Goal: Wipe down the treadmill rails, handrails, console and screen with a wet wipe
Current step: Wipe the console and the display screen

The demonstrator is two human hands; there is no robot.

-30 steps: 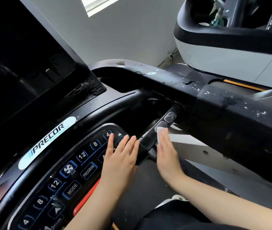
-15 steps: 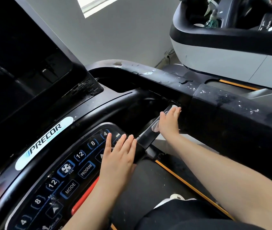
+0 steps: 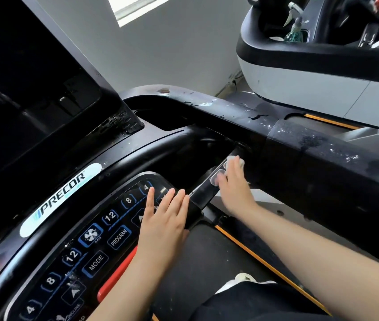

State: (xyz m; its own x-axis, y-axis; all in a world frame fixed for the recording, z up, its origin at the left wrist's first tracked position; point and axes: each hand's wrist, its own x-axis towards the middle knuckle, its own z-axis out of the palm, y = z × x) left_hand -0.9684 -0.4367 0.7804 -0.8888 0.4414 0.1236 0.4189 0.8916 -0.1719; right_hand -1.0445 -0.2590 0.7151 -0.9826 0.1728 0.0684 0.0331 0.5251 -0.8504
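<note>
The treadmill's black console keypad (image 3: 96,251) fills the lower left, below the dark screen (image 3: 22,89). My left hand (image 3: 163,218) lies flat on the keypad's right end, fingers straight. A short black grip bar (image 3: 203,189) with oval sensor pads runs from the console toward the wide right handrail (image 3: 311,154), which is speckled with droplets. My right hand (image 3: 234,186) presses a white wet wipe (image 3: 238,161) onto the far part of that bar. Most of the wipe is hidden under my fingers.
A red stop bar (image 3: 114,279) sits under the keypad. The belt (image 3: 195,262) with an orange edge stripe lies below. A second treadmill (image 3: 299,84) stands at the right, with a spray bottle (image 3: 293,26) in its tray. A grey wall is behind.
My right hand slid the wipe from the near end of the grip bar up to its far end and has drawn back slightly. My left hand stayed on the keypad.
</note>
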